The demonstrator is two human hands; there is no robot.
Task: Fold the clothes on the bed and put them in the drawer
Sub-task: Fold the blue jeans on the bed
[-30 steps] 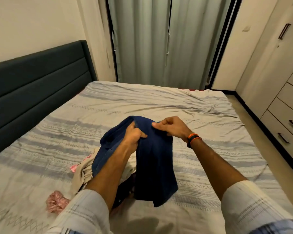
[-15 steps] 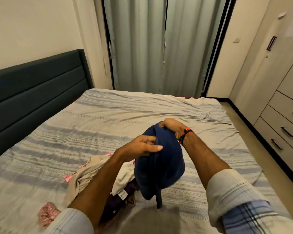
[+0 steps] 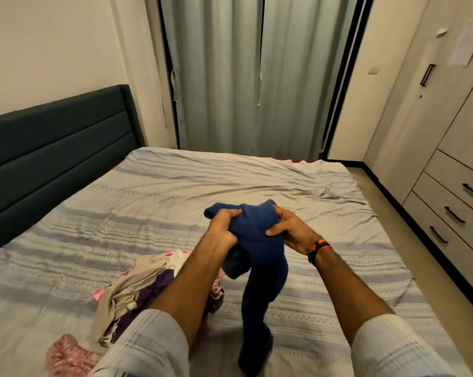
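Note:
A dark blue garment [image 3: 260, 257] hangs bunched above the bed [image 3: 175, 202], its long end trailing down to the sheet near the front edge. My left hand [image 3: 221, 227] grips its upper left part with curled fingers. My right hand [image 3: 289, 227], an orange and black band at the wrist, holds the upper right part, thumb pressed into the cloth. To the left of my left forearm lies a heap of clothes [image 3: 137, 284] in beige, purple, white and pink. The closed drawers [image 3: 458, 208] with black handles stand at the right.
A pink crumpled cloth [image 3: 66, 355] lies at the bed's near left. A dark padded headboard [image 3: 53, 148] runs along the left. Grey curtains [image 3: 246, 77] hang behind the bed. A narrow strip of floor [image 3: 420, 248] separates the bed from the wardrobe [image 3: 431, 104].
The garment has been turned and regripped: my left hand now clutches its top left, my right hand has shifted to the right side, and a long end now hangs down to the sheet.

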